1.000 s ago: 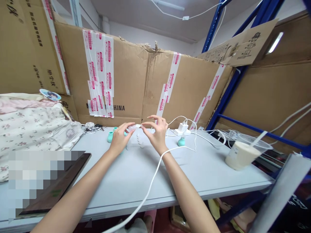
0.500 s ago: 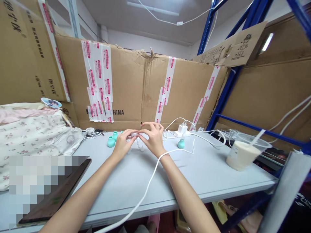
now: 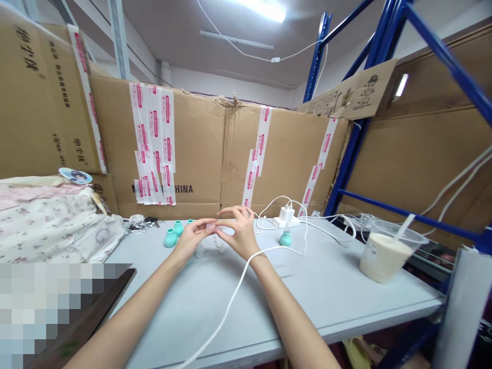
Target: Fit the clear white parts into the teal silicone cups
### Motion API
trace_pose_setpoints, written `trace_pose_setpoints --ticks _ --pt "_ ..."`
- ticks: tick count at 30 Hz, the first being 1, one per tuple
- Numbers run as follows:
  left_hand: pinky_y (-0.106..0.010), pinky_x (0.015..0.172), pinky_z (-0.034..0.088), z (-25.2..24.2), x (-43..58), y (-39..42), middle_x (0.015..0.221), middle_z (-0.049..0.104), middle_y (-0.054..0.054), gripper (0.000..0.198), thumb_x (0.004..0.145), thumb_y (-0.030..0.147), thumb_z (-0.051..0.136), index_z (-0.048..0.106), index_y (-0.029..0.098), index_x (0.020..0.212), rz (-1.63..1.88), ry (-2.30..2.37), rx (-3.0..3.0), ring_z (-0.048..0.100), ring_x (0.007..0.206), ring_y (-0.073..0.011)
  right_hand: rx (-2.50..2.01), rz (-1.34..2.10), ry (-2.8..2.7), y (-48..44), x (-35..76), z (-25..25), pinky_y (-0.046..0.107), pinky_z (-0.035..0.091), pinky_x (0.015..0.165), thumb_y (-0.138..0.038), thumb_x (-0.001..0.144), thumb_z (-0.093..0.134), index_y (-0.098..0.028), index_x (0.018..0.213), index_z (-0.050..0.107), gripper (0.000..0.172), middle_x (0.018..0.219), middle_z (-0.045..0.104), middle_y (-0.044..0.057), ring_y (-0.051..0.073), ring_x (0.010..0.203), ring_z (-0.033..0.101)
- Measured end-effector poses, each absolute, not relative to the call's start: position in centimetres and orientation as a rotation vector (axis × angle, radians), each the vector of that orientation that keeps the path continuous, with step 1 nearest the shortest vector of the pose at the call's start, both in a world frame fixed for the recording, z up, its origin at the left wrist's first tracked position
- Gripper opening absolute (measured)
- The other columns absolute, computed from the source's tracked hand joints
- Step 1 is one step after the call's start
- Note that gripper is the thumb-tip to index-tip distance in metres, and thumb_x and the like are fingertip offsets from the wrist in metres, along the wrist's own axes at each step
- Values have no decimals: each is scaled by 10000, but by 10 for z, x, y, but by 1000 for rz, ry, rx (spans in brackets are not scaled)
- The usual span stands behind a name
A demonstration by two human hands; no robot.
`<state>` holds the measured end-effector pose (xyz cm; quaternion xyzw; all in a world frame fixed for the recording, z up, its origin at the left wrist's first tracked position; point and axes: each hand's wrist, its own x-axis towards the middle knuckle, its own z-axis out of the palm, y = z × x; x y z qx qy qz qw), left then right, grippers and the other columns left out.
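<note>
My left hand [image 3: 191, 237] and my right hand [image 3: 239, 231] meet above the table, fingertips pinched on a small clear piece [image 3: 209, 226]. Fingers cover most of it, so its exact kind cannot be made out. Below them, small translucent pieces [image 3: 220, 246] stand on the tabletop, and another clear piece [image 3: 199, 251] is beside my left wrist. Several teal vase-shaped pieces [image 3: 170, 238] are grouped left of my left hand, partly hidden by it. To the right of my right hand stands one teal piece [image 3: 285, 239] with a clear upper part.
A white cable [image 3: 234, 297] crosses over my right wrist to a white charger [image 3: 286, 214]. At the right stands a cup of pale drink [image 3: 384, 256]. A dark tablet [image 3: 111, 297] and floral cloth [image 3: 46, 220] lie left; cardboard [image 3: 196, 154] walls the back of the table [image 3: 215, 318].
The view has tilted upward, so the scene sits lower. Both hands stay together on the small piece, fingers slightly shifted. The clear piece by my left wrist shows more plainly.
</note>
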<state>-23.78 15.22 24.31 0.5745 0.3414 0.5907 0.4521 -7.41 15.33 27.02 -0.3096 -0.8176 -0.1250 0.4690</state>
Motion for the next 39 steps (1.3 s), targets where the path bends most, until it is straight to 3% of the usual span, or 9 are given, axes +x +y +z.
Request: trace_pose_setpoints --ticks 6,12,18,22,25,35,39 --pt "-361 881 492 247 -242 147 1032 639 -135 434 671 379 700 644 116 1011 1388 816 1408 626 910 -211 -722 -179 -2022 158 -71 270 339 238 944 -405 766 630 -319 853 696 139 1045 600 -18 160 1023 460" --pt "-314 912 473 251 -241 144 1092 621 -111 427 646 319 730 652 123 1018 1463 773 1268 606 960 -183 -604 -27 -2007 165 -74 263 315 345 888 -362 776 626 -255 1021 658 270 1042 608 24 155 1000 517" --pt "-324 865 496 249 -238 146 994 655 -113 410 611 312 753 671 106 956 1499 809 1203 631 849 -171 -503 199 -1907 167 -82 257 285 444 822 -272 772 630 -222 952 687 196 963 599 50 144 908 560" --pt "-310 896 476 249 -239 145 1016 650 -102 442 635 304 742 648 127 1029 1471 768 1226 633 863 -164 -489 224 -1867 166 -83 257 261 454 795 -249 768 632 -215 945 693 190 930 578 51 130 864 556" --pt "-290 881 478 248 -241 146 905 671 -86 443 665 310 724 628 128 1057 1461 733 1243 637 823 -147 -511 239 -1862 165 -82 258 250 449 765 -251 772 629 -225 959 690 198 880 587 36 122 826 555" --pt "-248 842 477 246 -242 148 941 654 -61 361 652 287 733 628 138 964 1454 707 1233 621 812 -114 -537 210 -1875 163 -81 260 277 429 775 -295 774 630 -237 978 683 219 865 591 31 140 835 546" --pt "-232 802 483 249 -242 146 824 656 -45 350 678 305 712 592 140 963 1444 714 1230 628 762 -111 -553 218 -1870 162 -82 259 271 423 779 -298 778 627 -241 985 679 221 868 589 28 136 838 548"
